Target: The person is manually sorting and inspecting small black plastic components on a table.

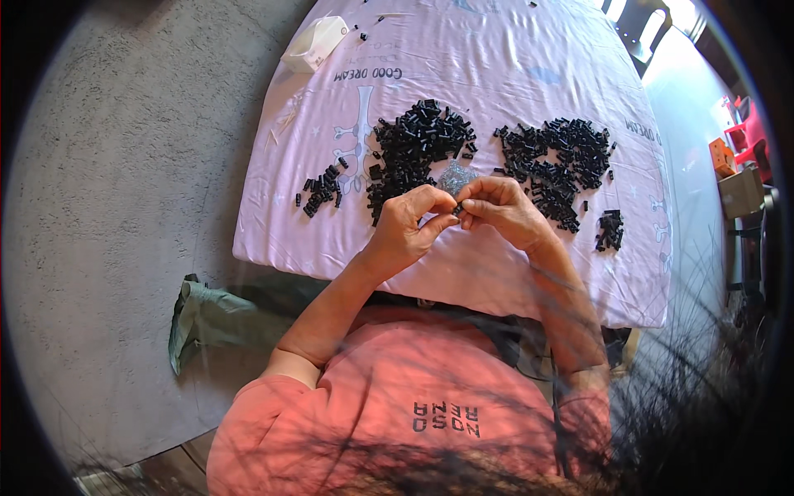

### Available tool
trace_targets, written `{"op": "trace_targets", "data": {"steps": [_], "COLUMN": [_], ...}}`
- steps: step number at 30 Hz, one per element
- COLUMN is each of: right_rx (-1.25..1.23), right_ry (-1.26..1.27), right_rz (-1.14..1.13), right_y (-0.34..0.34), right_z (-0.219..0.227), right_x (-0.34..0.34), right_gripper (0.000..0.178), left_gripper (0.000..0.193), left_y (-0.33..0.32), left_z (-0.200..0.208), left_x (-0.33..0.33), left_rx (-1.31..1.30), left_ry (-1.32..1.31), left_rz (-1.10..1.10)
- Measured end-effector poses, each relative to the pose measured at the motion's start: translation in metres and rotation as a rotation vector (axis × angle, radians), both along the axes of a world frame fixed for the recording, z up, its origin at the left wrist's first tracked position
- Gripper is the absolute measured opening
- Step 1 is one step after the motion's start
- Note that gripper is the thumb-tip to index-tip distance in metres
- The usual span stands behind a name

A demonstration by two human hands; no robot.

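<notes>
My left hand [405, 221] and my right hand [506, 212] meet over the near middle of the table, fingertips pinched together. Between them is a small black cylindrical piece [457, 210], mostly covered by the fingers. Just beyond the fingertips lies a little heap of shiny silvery bits [456, 174], too small to make out singly. A large pile of black cylindrical pieces [426, 132] spreads beyond my left hand. Another black pile [571, 153] lies beyond my right hand. Smaller clusters sit at the far left [321, 190] and at the right [610, 231].
A pale pink printed cloth [480, 78] covers the table. A white open box [316, 44] stands at its far left edge, with thin pale sticks [286, 117] nearer. Green fabric [211, 314] hangs low at the left. Boxes [741, 192] and red things stand far right.
</notes>
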State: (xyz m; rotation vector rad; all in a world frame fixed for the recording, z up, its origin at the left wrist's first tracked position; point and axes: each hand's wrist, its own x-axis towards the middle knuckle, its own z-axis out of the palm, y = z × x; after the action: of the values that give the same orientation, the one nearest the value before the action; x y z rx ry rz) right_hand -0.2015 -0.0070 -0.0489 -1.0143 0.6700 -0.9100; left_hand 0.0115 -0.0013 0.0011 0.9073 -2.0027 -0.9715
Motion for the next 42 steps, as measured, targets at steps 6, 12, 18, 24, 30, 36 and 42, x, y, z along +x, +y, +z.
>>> {"op": "trace_targets", "data": {"steps": [6,12,18,24,30,36,42], "right_rx": [0.012,0.010,0.026,0.050,0.056,0.057,0.059], "right_ry": [-0.012,-0.043,-0.056,-0.011,-0.026,-0.036,-0.022], "right_rz": [0.000,0.008,0.021,0.030,0.043,0.083,0.092], "right_y": [0.001,-0.001,0.001,0.000,-0.001,-0.002,0.000], "right_z": [0.003,0.001,0.004,0.010,0.007,0.002,0.006], "right_x": [0.003,0.003,0.003,0.003,-0.001,-0.002,-0.001], "right_gripper": [0.014,0.019,0.023,0.024,0.027,0.030,0.032], "left_gripper": [0.026,0.036,0.037,0.031,0.030,0.029,0.028], "left_y": [-0.001,-0.003,-0.003,0.000,0.004,0.011,0.011], "left_z": [-0.005,0.000,-0.002,0.002,-0.004,-0.007,-0.013], "left_x": [-0.001,-0.004,-0.004,-0.007,-0.012,-0.014,-0.011], "left_rx": [-0.140,-0.159,-0.205,-0.157,-0.160,-0.225,-0.271], "left_ry": [-0.059,-0.115,-0.139,-0.155,-0.155,-0.156,-0.120], "left_rz": [0.011,-0.053,-0.072,-0.081,-0.043,0.022,0.036]}}
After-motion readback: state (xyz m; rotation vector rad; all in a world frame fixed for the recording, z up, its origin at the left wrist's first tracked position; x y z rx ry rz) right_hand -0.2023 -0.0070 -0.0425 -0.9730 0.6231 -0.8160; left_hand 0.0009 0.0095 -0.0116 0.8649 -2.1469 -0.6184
